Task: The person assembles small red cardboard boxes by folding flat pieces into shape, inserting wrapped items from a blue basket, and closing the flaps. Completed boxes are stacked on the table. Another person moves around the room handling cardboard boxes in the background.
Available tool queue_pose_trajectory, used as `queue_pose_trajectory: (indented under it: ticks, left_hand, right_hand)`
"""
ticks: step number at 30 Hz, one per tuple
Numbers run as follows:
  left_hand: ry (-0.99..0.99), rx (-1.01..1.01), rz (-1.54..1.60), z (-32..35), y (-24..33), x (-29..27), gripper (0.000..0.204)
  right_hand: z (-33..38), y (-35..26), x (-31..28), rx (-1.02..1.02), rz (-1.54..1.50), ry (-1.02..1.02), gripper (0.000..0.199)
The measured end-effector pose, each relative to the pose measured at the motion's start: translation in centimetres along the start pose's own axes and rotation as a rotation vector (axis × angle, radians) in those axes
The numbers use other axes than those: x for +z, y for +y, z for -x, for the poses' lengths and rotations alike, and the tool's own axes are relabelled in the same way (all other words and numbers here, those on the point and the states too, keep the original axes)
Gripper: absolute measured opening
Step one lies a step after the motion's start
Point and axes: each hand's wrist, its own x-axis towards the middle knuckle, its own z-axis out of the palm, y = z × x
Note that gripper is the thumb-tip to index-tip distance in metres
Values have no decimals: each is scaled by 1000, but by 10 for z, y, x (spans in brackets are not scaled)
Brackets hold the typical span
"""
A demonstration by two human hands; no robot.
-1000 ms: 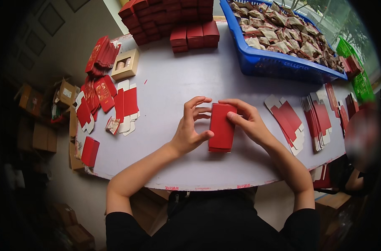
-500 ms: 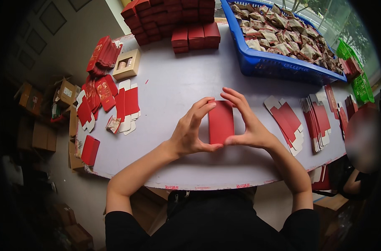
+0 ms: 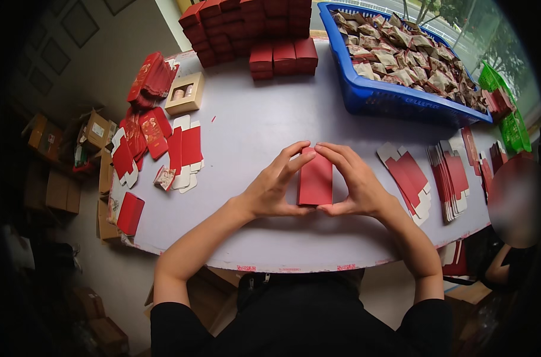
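A small red cardboard box (image 3: 315, 180) is held upright over the table in front of me, its plain face turned up toward me. My left hand (image 3: 274, 183) grips its left side, with fingertips at the far end and thumb at the near end. My right hand (image 3: 358, 183) holds the right side the same way, fingers over the far edge and thumb at the near corner. To the right lie flat, unfolded red and white box blanks (image 3: 408, 175). Another closed red box (image 3: 130, 214) rests near the table's left edge.
At the back, red boxes (image 3: 282, 58) are stacked. A blue basket (image 3: 401, 101) full of small wrapped packets stands back right, beside a green basket (image 3: 514, 128). Left are red sleeves (image 3: 154, 134), a tan window box (image 3: 185, 94) and a small packet (image 3: 164, 178). A person's arm (image 3: 499, 265) shows at right.
My right fingers have come in from spread to close over the far edge of the red box. Both thumbs press at its near end. The view has shifted slightly.
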Motion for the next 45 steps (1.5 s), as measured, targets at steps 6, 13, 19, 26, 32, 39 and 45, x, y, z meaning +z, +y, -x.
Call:
queue_pose_trajectory:
  ticks: [6,13,19,26,32,39,45]
  left_hand:
    - [17,-140,-29,2,-10,1,101]
    - [359,-513,161,-2,-18,-4,88]
    - [277,-496,97,-3,-19,-3,74]
    - [244,-495,47,-2,-20,-3,67]
    - [220,-489,18,-3,-21,-3,64]
    - [193,-564,73,-4,-19,-6,63]
    - [246,-492,-17,1,-20,-5,59]
  right_hand:
    - [-17,4,1,45,166,-146,90]
    - [-140,23,-11,-82,423,105,81]
    - [-240,87,-20,259,652,-55,87]
    - [-265,110,-53,446,659,-310,87]
    - [-252,120,-44,488,837,-325,71]
    - [-186,39,-56,8,380,49,38]
    - [-42,-26,-90,274,229,-690,48]
